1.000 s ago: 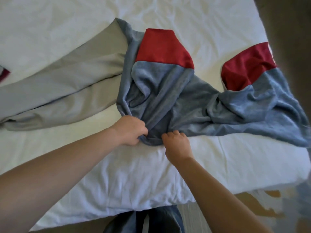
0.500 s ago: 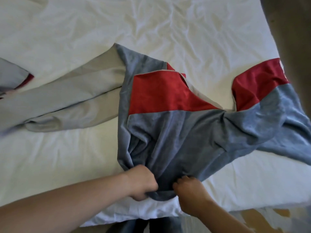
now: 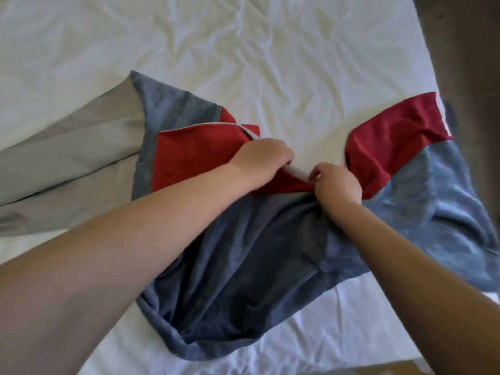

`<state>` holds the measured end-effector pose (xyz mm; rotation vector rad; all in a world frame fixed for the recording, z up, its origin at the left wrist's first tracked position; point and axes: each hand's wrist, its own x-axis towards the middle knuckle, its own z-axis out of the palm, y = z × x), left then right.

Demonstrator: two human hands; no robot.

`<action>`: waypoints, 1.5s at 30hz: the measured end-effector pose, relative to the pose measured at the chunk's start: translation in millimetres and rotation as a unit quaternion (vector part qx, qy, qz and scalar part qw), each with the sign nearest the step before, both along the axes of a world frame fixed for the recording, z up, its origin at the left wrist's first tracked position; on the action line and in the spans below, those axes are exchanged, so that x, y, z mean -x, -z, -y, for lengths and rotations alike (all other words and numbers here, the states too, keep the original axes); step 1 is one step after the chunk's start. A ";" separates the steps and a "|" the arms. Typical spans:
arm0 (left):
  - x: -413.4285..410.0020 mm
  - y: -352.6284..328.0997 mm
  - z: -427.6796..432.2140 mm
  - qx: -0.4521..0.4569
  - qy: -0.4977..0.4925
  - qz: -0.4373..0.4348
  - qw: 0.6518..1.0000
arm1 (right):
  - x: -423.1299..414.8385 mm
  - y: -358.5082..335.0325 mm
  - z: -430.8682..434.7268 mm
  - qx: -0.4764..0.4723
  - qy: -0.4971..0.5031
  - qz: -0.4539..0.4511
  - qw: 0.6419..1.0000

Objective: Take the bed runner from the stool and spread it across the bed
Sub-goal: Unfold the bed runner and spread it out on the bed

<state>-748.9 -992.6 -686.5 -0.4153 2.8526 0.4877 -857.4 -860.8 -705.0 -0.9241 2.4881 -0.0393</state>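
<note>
Both hands, left hand (image 3: 263,158) and right hand (image 3: 336,181), pinch the twisted bed runner (image 3: 243,253), lying left-right across the bed (image 3: 270,50).

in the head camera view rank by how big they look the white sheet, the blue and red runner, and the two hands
1. white sheet, widest spread.
2. bed runner, bunched and twisted.
3. left hand and right hand: look about alike, so unranked; both pinch the runner's grey-edged fold.

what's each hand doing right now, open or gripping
Left hand: closed on the bed runner at its red edge.
Right hand: fingers pinching the same edge.
</note>
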 end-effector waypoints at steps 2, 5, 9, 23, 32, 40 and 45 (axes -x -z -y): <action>18.3 7.7 7.4 0.046 0.010 0.037 0.998 | 5.2 8.3 -6.3 -0.042 -0.013 0.030 0.999; 27.7 21.7 11.7 0.091 0.057 0.104 0.989 | 6.0 16.2 -20.8 -0.027 -0.047 0.033 0.998; 28.0 29.8 22.7 0.127 0.106 0.107 0.980 | 10.7 20.3 -23.4 -0.044 -0.073 0.009 0.996; 22.6 15.3 84.2 0.158 -0.008 0.069 0.985 | 55.0 14.4 71.3 0.009 -0.122 -0.136 0.983; 16.8 2.6 168.1 0.173 -0.162 -0.009 0.972 | 78.8 -5.0 195.5 0.011 -0.086 -0.133 0.987; -79.9 -4.7 203.2 0.188 -0.205 -0.090 0.956 | 27.9 -17.6 210.6 0.040 -0.122 -0.116 0.985; -142.3 -19.0 215.9 0.205 -0.229 -0.079 0.948 | -28.0 -43.5 252.3 0.145 -0.255 -0.029 0.955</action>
